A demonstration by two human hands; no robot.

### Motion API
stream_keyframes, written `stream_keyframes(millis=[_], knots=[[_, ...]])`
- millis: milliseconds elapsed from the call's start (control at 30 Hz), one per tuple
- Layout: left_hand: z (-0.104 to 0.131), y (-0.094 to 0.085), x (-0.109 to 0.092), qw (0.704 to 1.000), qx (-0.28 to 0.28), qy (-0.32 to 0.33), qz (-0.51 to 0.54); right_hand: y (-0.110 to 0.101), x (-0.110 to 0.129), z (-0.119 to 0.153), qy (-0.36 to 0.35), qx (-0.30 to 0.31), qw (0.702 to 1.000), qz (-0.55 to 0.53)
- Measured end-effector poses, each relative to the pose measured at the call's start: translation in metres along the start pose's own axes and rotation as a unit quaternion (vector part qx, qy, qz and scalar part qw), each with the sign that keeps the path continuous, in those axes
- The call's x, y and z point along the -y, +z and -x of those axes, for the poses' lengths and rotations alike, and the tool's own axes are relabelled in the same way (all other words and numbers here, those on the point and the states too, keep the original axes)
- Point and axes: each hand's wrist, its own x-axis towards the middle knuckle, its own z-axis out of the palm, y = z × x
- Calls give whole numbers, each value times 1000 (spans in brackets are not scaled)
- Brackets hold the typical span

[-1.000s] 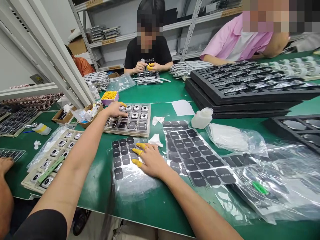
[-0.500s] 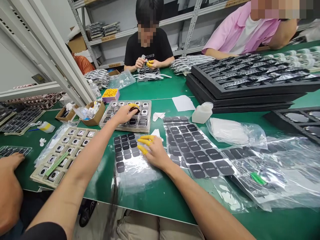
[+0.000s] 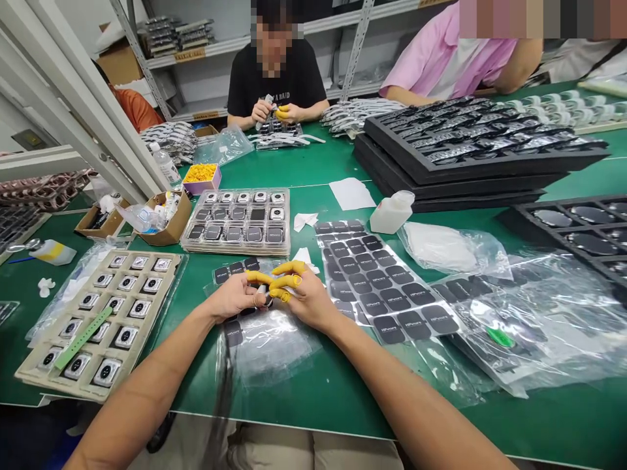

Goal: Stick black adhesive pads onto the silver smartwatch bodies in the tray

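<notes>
My left hand [image 3: 234, 295], with a yellow finger cot, grips a small watch case [image 3: 263, 295] that is mostly hidden by fingers. My right hand [image 3: 306, 295], also in yellow finger cots, meets it from the other side with bent fingers on the case. Beneath both hands lies a clear sheet [image 3: 274, 343] with a few dark square stickers [image 3: 234, 333] at its left. Beyond them stands a clear plastic tray [image 3: 235, 248] of watch cases, several covered with dark squares.
At left is a beige tray [image 3: 29, 372] of watch cases, a green strap [image 3: 83, 338] across it. Sticker sheets [image 3: 386, 281], a white bottle [image 3: 392, 212] and bagged white material [image 3: 435, 251] lie right. Black foam trays [image 3: 392, 170] stack behind. A co-worker [image 3: 277, 78] sits opposite.
My left hand has come back from the clear tray with a watch case and joined my right hand over the sticker sheet. The view has shifted slightly.
</notes>
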Motion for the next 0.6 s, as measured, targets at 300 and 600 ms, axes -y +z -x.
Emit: stream_keyframes(millis=[300,600], knots=[[-3,5,-3,995,-86,26,52,-35,20,-5,149,157,972,-89],[-6,9,-4,987,-152,39,39,-35,-21,-3,132,-29,944,301]])
